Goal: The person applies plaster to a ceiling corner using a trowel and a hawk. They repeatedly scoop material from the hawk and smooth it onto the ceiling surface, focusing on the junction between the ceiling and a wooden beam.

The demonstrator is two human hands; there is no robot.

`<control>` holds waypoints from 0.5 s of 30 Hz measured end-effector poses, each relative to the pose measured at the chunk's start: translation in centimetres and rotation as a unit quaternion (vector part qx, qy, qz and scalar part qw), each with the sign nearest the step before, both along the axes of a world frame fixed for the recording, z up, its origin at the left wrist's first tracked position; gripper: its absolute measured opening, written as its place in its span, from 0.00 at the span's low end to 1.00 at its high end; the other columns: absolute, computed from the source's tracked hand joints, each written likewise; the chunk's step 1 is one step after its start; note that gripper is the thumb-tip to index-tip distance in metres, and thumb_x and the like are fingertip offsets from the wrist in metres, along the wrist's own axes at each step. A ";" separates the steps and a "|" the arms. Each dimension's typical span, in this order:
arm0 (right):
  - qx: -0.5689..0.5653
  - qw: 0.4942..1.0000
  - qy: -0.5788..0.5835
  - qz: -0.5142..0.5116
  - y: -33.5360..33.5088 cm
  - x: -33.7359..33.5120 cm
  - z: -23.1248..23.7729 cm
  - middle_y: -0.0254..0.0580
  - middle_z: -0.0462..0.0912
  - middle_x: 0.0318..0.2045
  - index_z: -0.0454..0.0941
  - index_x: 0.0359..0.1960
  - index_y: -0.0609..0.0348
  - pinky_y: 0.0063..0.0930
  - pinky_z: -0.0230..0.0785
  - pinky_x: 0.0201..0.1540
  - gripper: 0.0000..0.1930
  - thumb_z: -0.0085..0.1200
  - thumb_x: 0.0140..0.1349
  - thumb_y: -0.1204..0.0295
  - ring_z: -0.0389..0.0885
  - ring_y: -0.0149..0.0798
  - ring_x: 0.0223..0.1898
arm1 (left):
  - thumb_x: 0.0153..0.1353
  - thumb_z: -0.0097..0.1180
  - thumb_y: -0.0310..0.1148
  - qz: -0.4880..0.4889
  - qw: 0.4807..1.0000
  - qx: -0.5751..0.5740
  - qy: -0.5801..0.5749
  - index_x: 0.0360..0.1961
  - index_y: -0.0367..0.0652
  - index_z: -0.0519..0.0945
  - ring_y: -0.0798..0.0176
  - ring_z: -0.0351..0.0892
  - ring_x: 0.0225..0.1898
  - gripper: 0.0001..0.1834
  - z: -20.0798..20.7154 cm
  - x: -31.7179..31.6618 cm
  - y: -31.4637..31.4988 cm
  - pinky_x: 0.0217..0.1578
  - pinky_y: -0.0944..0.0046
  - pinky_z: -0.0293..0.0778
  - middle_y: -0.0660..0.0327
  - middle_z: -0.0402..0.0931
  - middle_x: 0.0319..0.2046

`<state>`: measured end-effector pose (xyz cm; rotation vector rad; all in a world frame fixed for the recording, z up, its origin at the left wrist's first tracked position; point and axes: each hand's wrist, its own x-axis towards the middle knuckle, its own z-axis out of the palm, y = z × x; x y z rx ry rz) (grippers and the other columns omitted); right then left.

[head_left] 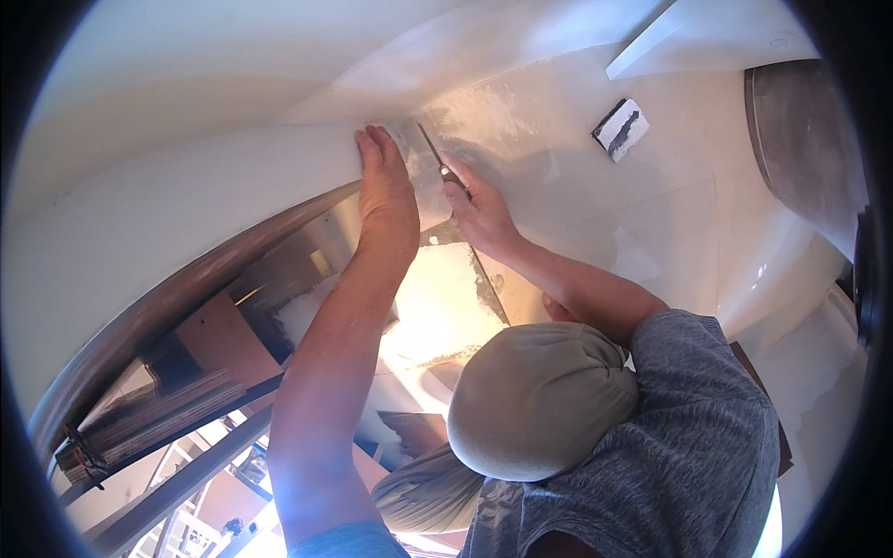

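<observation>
In the upper middle of the head view, my left hand (pixel 384 181) rests with its fingers stretched out against the pale wall (pixel 233 177), beside a corner. Just to its right, my right hand (pixel 479 206) is closed round the dark handle of a putty knife (pixel 430 145). Its thin blade shows edge-on and points up and left towards the corner. Around the blade tip the pale surface carries grey, patchy smears (pixel 484 112). My bent knee (pixel 539 400) in khaki trousers hides part of the area below the right forearm.
A white block with a dark smear (pixel 623 130) lies on the pale surface to the right. A brightly lit white-coated patch (pixel 437 298) lies between my arms. Dark, curved edging (pixel 214 265) borders stacked boards (pixel 149 423) at lower left. A dark grey rounded object (pixel 805 149) stands far right.
</observation>
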<state>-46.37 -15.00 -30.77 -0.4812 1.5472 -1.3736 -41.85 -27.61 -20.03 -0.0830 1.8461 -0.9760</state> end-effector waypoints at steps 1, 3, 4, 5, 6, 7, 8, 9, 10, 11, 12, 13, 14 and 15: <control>-0.009 1.000 0.000 0.001 -0.2 0.2 -0.3 0.29 0.76 0.39 0.64 0.78 0.50 0.22 0.72 0.35 0.27 0.50 0.80 0.70 0.71 0.22 0.30 | 0.68 0.58 0.49 0.000 1.000 -0.001 0.009 0.73 0.46 0.75 0.34 0.51 0.79 0.35 0.0 0.1 0.0 0.71 0.23 0.43 0.45 0.59 0.78; -0.023 1.000 0.005 0.001 -0.6 0.6 -0.8 0.34 0.78 0.44 0.65 0.77 0.51 0.25 0.72 0.41 0.27 0.50 0.79 0.71 0.74 0.27 0.36 | 0.69 0.57 0.49 0.005 1.000 0.005 0.015 0.73 0.46 0.74 0.34 0.51 0.79 0.35 0.4 0.1 0.2 0.71 0.23 0.42 0.45 0.59 0.78; -0.028 1.000 0.011 0.001 -0.9 0.7 -0.7 0.39 0.80 0.47 0.66 0.76 0.52 0.28 0.72 0.46 0.26 0.50 0.78 0.71 0.76 0.32 0.41 | 0.69 0.56 0.49 0.010 1.000 0.012 0.013 0.74 0.45 0.74 0.34 0.51 0.79 0.35 0.9 0.1 0.4 0.71 0.23 0.42 0.45 0.58 0.78; -0.030 0.999 0.021 -0.001 -1.1 0.7 -0.6 0.47 0.81 0.52 0.68 0.75 0.54 0.33 0.72 0.54 0.25 0.50 0.77 0.72 0.79 0.41 0.49 | 0.70 0.55 0.49 0.015 1.000 0.018 0.011 0.74 0.45 0.73 0.35 0.51 0.79 0.35 1.4 0.1 0.7 0.71 0.23 0.41 0.45 0.58 0.79; -0.033 0.999 0.031 -0.004 -1.2 0.7 -0.4 0.56 0.83 0.57 0.70 0.73 0.56 0.38 0.72 0.63 0.25 0.51 0.76 0.73 0.82 0.50 0.57 | 0.71 0.54 0.49 0.009 1.000 0.017 0.009 0.75 0.44 0.72 0.35 0.51 0.79 0.35 1.9 0.1 0.9 0.71 0.23 0.41 0.45 0.58 0.79; -0.034 0.999 0.027 0.003 -1.3 0.8 -0.5 0.52 0.82 0.58 0.69 0.74 0.56 0.35 0.73 0.60 0.25 0.50 0.77 0.73 0.81 0.44 0.55 | 0.72 0.53 0.49 0.004 1.000 0.016 0.007 0.75 0.44 0.71 0.35 0.51 0.79 0.35 2.3 0.2 1.2 0.71 0.23 0.41 0.45 0.57 0.79; -0.036 0.999 0.024 0.010 -1.4 0.8 -0.7 0.48 0.82 0.58 0.68 0.75 0.56 0.31 0.74 0.57 0.25 0.50 0.78 0.72 0.80 0.38 0.53 | 0.72 0.51 0.49 0.000 1.000 0.015 0.005 0.76 0.43 0.70 0.36 0.51 0.79 0.35 2.8 0.2 1.5 0.71 0.24 0.41 0.45 0.57 0.79; -0.038 0.999 0.021 0.016 -1.6 0.8 -0.7 0.44 0.81 0.58 0.67 0.76 0.56 0.28 0.75 0.54 0.25 0.49 0.79 0.72 0.79 0.32 0.50 | 0.73 0.50 0.49 0.006 1.000 0.024 0.006 0.76 0.42 0.69 0.36 0.50 0.79 0.35 3.3 0.2 1.7 0.72 0.24 0.40 0.45 0.56 0.79; -0.042 0.999 0.030 0.019 -1.7 0.8 -0.7 0.46 0.81 0.60 0.67 0.75 0.56 0.29 0.74 0.56 0.25 0.49 0.79 0.73 0.80 0.33 0.53 | 0.74 0.49 0.49 0.013 0.999 0.033 0.006 0.76 0.41 0.69 0.36 0.50 0.80 0.35 3.8 0.2 2.0 0.73 0.25 0.39 0.45 0.56 0.79; -0.046 0.998 0.038 0.022 -1.8 0.9 -0.6 0.47 0.81 0.61 0.67 0.75 0.56 0.30 0.74 0.58 0.24 0.49 0.79 0.73 0.80 0.34 0.56 | 0.74 0.48 0.49 0.020 0.999 0.042 0.007 0.77 0.40 0.68 0.37 0.49 0.80 0.36 4.3 0.3 2.3 0.73 0.25 0.39 0.45 0.56 0.80; -0.050 0.997 0.045 0.027 -1.9 1.0 -0.6 0.49 0.81 0.62 0.68 0.75 0.57 0.30 0.73 0.60 0.24 0.49 0.79 0.73 0.80 0.35 0.59 | 0.74 0.48 0.49 0.036 0.997 0.061 0.015 0.77 0.39 0.67 0.37 0.49 0.80 0.36 4.5 0.7 2.6 0.74 0.26 0.38 0.46 0.56 0.80; -0.046 0.998 0.036 0.032 -2.0 1.1 -0.5 0.50 0.81 0.63 0.68 0.75 0.57 0.31 0.73 0.62 0.24 0.49 0.79 0.73 0.79 0.36 0.61 | 0.74 0.48 0.49 0.052 0.995 0.081 0.023 0.77 0.38 0.66 0.38 0.48 0.81 0.37 4.8 1.1 2.9 0.75 0.27 0.37 0.46 0.56 0.80; -0.043 0.998 0.027 0.037 -2.1 1.2 -0.4 0.51 0.80 0.64 0.68 0.75 0.57 0.31 0.72 0.63 0.24 0.49 0.79 0.73 0.79 0.37 0.63 | 0.75 0.48 0.50 0.068 0.992 0.100 0.031 0.77 0.38 0.65 0.39 0.47 0.81 0.37 5.0 1.6 3.3 0.76 0.28 0.36 0.47 0.55 0.80; -0.040 0.998 0.017 0.042 -2.2 1.3 -0.3 0.52 0.80 0.65 0.68 0.75 0.57 0.32 0.71 0.64 0.24 0.49 0.79 0.72 0.78 0.38 0.65 | 0.73 0.52 0.51 0.111 0.982 0.122 0.096 0.76 0.38 0.66 0.41 0.48 0.81 0.38 5.1 2.4 3.8 0.76 0.29 0.37 0.47 0.57 0.78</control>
